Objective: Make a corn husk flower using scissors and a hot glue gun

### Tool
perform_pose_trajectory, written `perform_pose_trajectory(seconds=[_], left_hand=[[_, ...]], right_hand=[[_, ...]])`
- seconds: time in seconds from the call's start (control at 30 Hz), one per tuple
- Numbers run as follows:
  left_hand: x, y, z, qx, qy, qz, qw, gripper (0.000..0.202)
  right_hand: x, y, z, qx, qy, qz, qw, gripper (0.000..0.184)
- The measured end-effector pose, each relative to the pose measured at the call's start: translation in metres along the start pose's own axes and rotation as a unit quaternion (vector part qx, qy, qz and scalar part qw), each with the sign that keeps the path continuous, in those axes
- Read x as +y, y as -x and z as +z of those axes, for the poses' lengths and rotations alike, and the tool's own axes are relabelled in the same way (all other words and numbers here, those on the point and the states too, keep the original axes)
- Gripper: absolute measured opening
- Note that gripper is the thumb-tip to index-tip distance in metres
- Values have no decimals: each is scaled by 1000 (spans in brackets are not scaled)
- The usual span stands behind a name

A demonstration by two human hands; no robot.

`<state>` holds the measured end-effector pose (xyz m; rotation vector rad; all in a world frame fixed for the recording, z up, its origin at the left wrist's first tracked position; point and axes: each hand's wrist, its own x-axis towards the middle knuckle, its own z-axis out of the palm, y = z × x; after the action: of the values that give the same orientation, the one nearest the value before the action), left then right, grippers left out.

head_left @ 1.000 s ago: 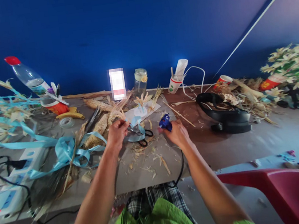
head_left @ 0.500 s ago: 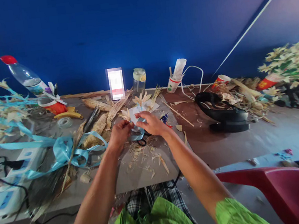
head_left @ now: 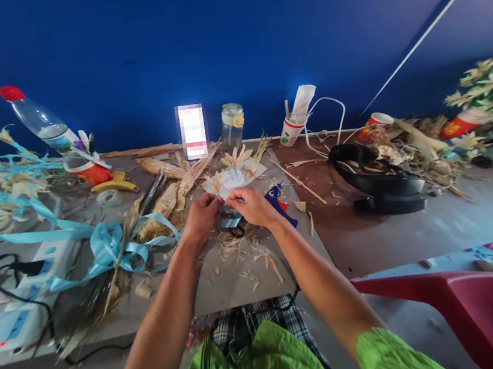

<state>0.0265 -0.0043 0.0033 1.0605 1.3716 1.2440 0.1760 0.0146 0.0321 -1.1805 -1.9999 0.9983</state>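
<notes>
My left hand [head_left: 204, 215] and my right hand [head_left: 252, 206] meet over the table, fingertips pinched close together. A short loop of light blue ribbon [head_left: 230, 222] hangs between them, its upper part hidden by my fingers; both hands appear to grip it. Just beyond lie pale dried-husk flowers [head_left: 234, 159] on a white paper [head_left: 251, 170]. Husk scraps [head_left: 231, 244] are strewn below my hands. A dark blue item [head_left: 275, 196] with a bit of red lies beside my right wrist.
Long light blue ribbon [head_left: 104, 245], a power strip [head_left: 41, 278] and corn cobs [head_left: 165, 169] are on the left. At the back stand a bright blurred screen [head_left: 193, 132], a jar [head_left: 233, 127] and a paper cup [head_left: 292, 132]. Rightward are a black strap [head_left: 383, 190] and a red chair [head_left: 484, 304].
My right hand's fingers, spread a moment ago, have closed to a pinch and come down against my left fingertips. The view has shifted slightly.
</notes>
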Motion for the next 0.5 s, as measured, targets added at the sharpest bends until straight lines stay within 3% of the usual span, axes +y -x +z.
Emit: perform_pose_trajectory(seconds=[0.27, 0.5], left_hand=[[1, 1, -1, -29, 102, 1, 994, 29], [-1, -1, 2, 10, 106, 24, 994, 31]], right_hand=[[-1, 2, 0, -8, -22, -3, 1000, 22], [2, 0, 5, -18, -38, 15, 999, 22]])
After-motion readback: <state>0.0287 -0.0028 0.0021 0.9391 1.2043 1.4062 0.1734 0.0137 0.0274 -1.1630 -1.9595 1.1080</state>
